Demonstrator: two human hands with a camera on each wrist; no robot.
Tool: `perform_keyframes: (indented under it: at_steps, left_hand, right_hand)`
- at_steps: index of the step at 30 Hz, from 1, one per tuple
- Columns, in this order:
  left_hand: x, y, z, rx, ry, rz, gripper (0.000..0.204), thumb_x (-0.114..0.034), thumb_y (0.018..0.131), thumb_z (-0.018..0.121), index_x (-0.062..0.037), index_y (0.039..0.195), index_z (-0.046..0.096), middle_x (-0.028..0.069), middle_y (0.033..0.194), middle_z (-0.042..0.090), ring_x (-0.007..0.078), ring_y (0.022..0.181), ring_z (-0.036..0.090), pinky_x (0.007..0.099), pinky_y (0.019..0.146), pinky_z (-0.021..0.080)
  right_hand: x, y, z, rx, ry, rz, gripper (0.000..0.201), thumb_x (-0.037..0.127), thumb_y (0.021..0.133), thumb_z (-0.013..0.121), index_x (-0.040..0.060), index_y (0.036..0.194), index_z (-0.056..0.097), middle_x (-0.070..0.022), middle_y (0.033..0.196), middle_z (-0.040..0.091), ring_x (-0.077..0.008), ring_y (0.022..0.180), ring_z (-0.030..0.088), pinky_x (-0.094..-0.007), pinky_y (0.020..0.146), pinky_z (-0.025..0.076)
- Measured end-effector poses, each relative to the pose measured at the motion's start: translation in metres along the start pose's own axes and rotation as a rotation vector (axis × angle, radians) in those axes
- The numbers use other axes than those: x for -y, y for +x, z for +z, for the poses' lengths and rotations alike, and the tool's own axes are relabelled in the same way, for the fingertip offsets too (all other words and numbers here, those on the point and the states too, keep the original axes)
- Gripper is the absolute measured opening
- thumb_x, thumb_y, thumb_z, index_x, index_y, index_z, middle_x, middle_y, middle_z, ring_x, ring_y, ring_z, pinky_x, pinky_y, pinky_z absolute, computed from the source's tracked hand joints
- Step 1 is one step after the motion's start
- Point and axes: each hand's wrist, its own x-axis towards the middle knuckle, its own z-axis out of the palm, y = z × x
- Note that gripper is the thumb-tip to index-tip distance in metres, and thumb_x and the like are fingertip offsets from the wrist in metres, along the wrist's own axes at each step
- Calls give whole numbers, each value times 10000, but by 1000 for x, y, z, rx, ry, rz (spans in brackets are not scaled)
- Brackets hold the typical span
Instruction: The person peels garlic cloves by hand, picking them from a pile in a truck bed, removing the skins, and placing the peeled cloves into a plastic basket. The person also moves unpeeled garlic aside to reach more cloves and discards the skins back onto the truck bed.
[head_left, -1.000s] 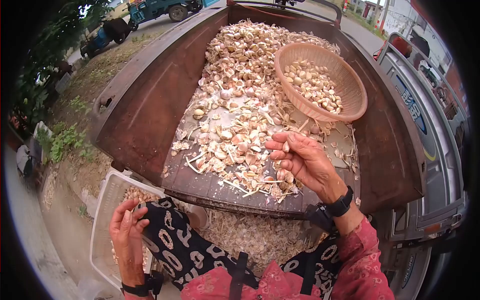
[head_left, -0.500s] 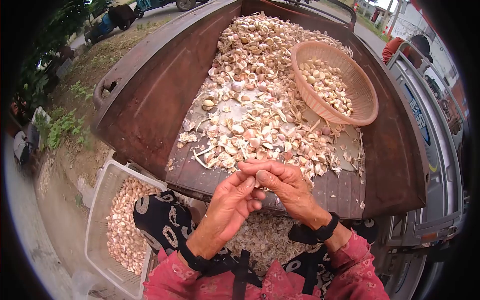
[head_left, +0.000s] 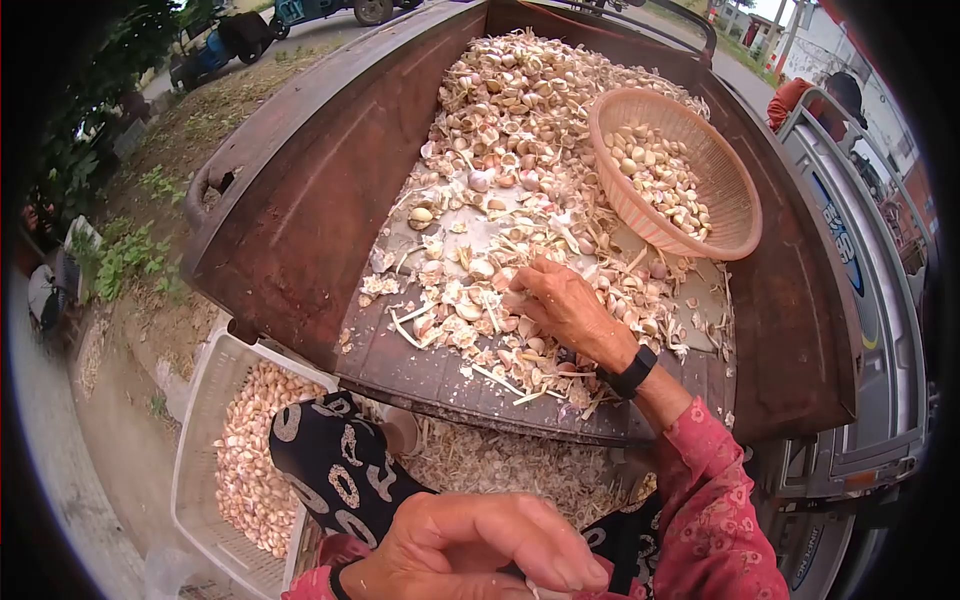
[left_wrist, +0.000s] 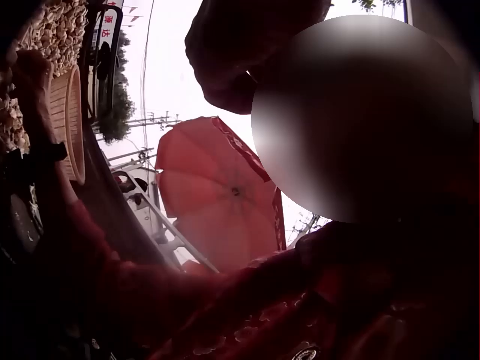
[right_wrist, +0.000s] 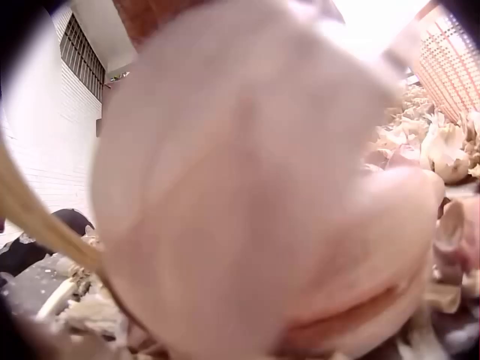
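In the head view, my right hand (head_left: 572, 312) reaches over the loose garlic (head_left: 520, 110) on the cart bed, its bent fingertips down among cloves and husks. Whether they pinch a piece is hidden. My left hand (head_left: 475, 548) is at the bottom edge, close to the camera, with curled fingers and a small pale piece (head_left: 535, 590) at the fingertips, partly cut off. The left wrist view shows this hand (left_wrist: 247, 52) as a dark shape. A large blurred pale form fills the right wrist view, beside garlic husks (right_wrist: 448, 150).
An orange basket (head_left: 738, 190) of pale cloves sits at the cart's right side. A white crate (head_left: 195, 440) of pinkish cloves stands at lower left. The cart's rusty side walls (head_left: 310, 210) flank the bed. Husks (head_left: 510, 465) cover the ground below its front edge.
My hands met above the cart's front edge half a second ago and are now apart. The right has moved forward to the garlic, the left back toward my body.
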Motion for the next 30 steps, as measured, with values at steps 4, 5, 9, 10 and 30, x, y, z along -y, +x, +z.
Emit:
perform_keyframes:
  at_steps: [4, 5, 9, 10, 30]
  left_hand:
    - [-10, -7, 40, 97, -236, -41, 96, -6, 895, 688, 44, 949, 750, 330, 1115, 646, 335, 835, 685, 379, 735, 562]
    - [-2, -4, 40, 98, -234, -43, 96, -6, 895, 688, 44, 949, 750, 330, 1115, 646, 335, 835, 685, 379, 735, 562]
    - [16, 6, 45, 243, -237, 248, 99, -4, 850, 727, 81, 901, 735, 247, 885, 709, 305, 788, 692, 353, 689, 542]
    - [17, 7, 48, 235, -231, 268, 99, -6, 841, 735, 82, 887, 734, 235, 863, 712, 297, 779, 694, 347, 680, 538]
    - [26, -4, 55, -95, -198, 279, 135, -17, 884, 673, 32, 999, 622, 205, 925, 657, 264, 770, 661, 336, 612, 514]
  right_hand:
    - [2, -13, -4, -120, 200, -53, 128, 109, 890, 651, 1, 952, 621, -152, 836, 629, -321, 805, 628, -417, 704, 495]
    - [5, -17, -7, -123, 200, -53, 128, 109, 890, 651, 1, 952, 621, -152, 836, 629, -321, 805, 628, -417, 704, 495]
    - [5, -35, -17, -99, 510, 259, 167, 149, 908, 667, -13, 937, 638, -136, 802, 622, -236, 741, 611, -367, 668, 477]
    - [3, -39, -20, -80, 452, 228, 163, 147, 909, 660, -11, 946, 642, -138, 805, 623, -255, 748, 616, -378, 677, 482]
    - [-9, -26, 2, -130, 378, 149, 243, 99, 824, 674, -16, 1017, 580, -131, 822, 617, -301, 806, 606, -420, 704, 484]
